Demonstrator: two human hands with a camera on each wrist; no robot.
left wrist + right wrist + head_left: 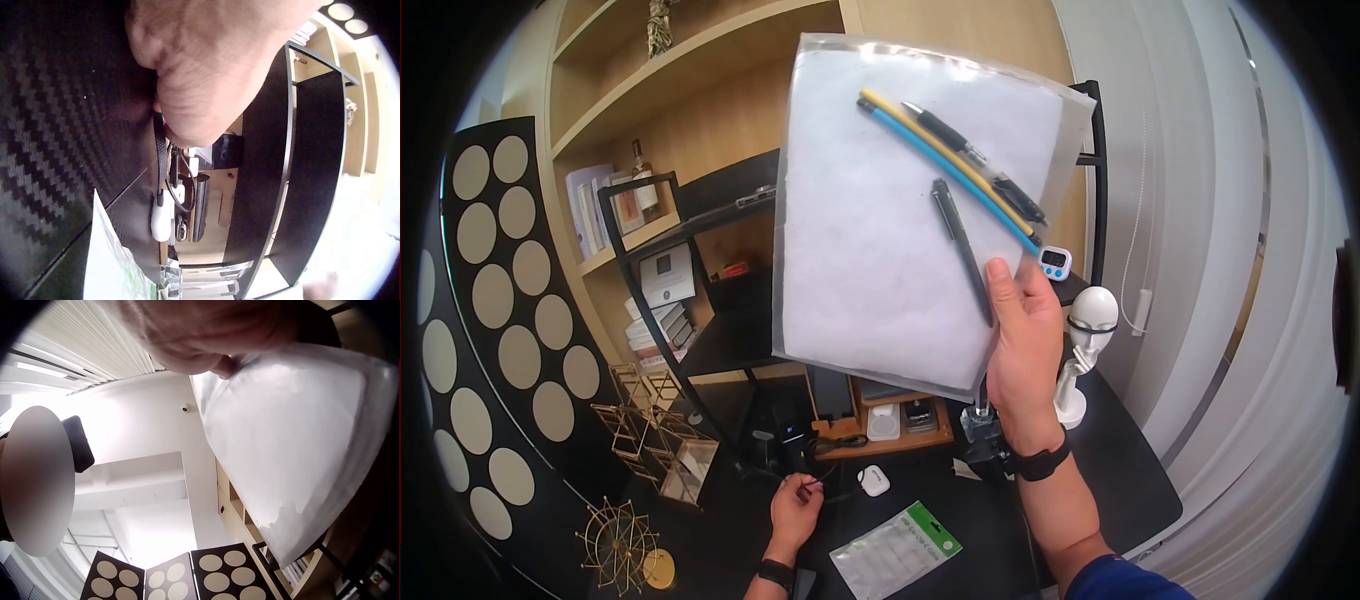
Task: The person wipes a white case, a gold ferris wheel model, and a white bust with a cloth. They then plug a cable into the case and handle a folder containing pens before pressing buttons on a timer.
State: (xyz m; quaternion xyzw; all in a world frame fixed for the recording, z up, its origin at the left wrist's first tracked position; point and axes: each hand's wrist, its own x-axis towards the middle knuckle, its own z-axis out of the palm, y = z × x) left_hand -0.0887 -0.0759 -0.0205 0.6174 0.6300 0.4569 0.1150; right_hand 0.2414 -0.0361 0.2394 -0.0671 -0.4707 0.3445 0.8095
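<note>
My right hand [1027,350] grips the lower right corner of a clear plastic folder [945,379] with the thumb on its front, holding it up above the desk. White paper [860,230] fills the folder. Against it show a blue pencil [945,153], a yellow pencil [910,122], a clear-barrelled black pen [940,128] and a dark grey pen [962,250]. Down at the desk, my left hand [796,515] pinches a black strap [161,156], its fingertips partly hidden in the left wrist view. The strap runs to a small white rounded case [874,480] lying on the desk.
A clear packet with a green top [900,548] lies in front. Behind stand a wooden organizer [890,440] and a black shelf rack [730,340]. A white mannequin head stand [1090,320] is at right; a gold wheel ornament [617,545] and wire rack [645,420] are at left.
</note>
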